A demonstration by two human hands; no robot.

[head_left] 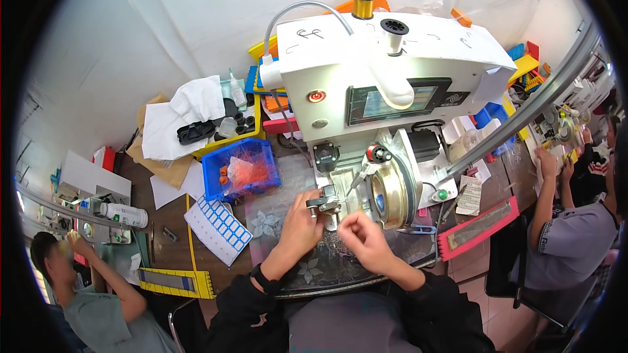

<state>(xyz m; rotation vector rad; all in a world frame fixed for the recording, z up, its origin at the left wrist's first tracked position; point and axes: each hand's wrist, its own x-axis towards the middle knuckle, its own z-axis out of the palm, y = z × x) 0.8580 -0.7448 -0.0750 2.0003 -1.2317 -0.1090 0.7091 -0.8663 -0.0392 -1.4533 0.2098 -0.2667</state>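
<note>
A white bench machine (294, 59) with a lit screen (392, 101) stands in front of me. Low on its front is a small dark metal clamp (325, 204), and the fingers of my left hand (301, 225) are closed around its left side. Just right of the clamp is my right hand (367, 240), thumb and fingertips pinched together; whatever they hold is too small to make out. Close beyond the right hand sits a large brass-coloured wheel (387, 199), with a small red and black knob (378, 153) above it.
A blue bin (212, 186) with red-orange netting lies to the left, beside a blue-and-white label sheet (219, 227). Yellow (176, 282) and pink (481, 227) trays lie at the table's edge. Two wire spools (394, 38) top the machine. Other people sit left (104, 314) and right (569, 242).
</note>
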